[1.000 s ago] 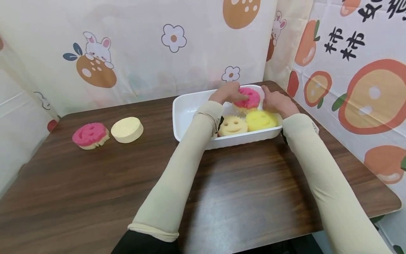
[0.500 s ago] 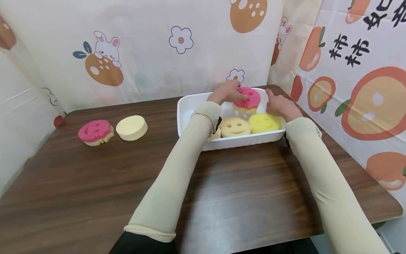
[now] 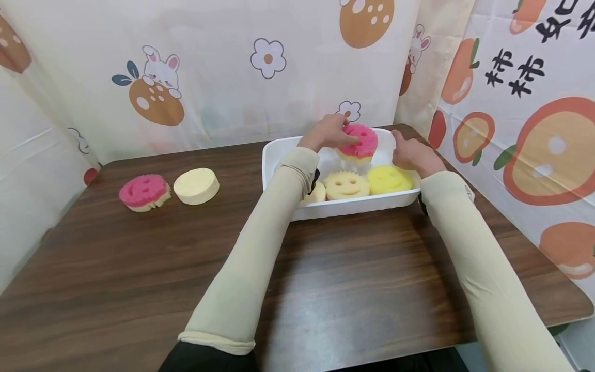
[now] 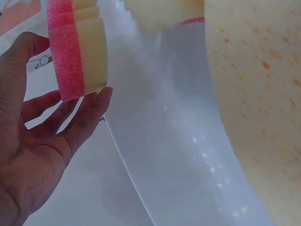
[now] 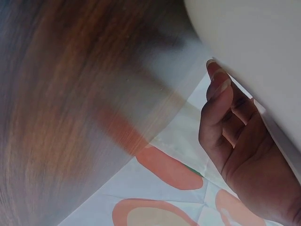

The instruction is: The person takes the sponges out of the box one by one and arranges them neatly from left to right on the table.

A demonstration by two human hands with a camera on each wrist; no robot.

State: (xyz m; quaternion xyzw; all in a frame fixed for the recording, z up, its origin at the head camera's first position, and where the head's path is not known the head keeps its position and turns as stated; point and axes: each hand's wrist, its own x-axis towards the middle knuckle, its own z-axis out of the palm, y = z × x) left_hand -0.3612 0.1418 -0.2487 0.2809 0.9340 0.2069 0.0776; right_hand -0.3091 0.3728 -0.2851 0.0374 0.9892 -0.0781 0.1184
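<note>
My left hand [image 3: 329, 132] pinches a round pink-and-cream smiley sponge [image 3: 361, 140] by its edge, tilted above the back of a white tray [image 3: 353, 207]. In the left wrist view, thumb and fingertips lie on opposite sides of that sponge [image 4: 68, 56]. At the tray's right end, my right hand [image 3: 415, 155] holds the rim. The right wrist view shows its bent fingers [image 5: 221, 101] against the tray's outside. Along the tray's front lie a yellow smiley sponge [image 3: 389, 180], a cream smiley sponge [image 3: 346, 185] and another cream sponge [image 3: 317, 193], partly hidden by my left wrist.
On the brown wooden table [image 3: 186, 279], left of the tray, lie a pink smiley sponge [image 3: 145, 191] and a plain cream round sponge [image 3: 196, 186]. A printed curtain [image 3: 223, 93] hangs behind the table, and another printed sheet [image 3: 530, 144] hangs along the right side.
The pinched pink sponge has risen slightly and shifted left relative to the tray, along with my left hand. My right hand stays at the tray's right end. The head view has turned slightly left.
</note>
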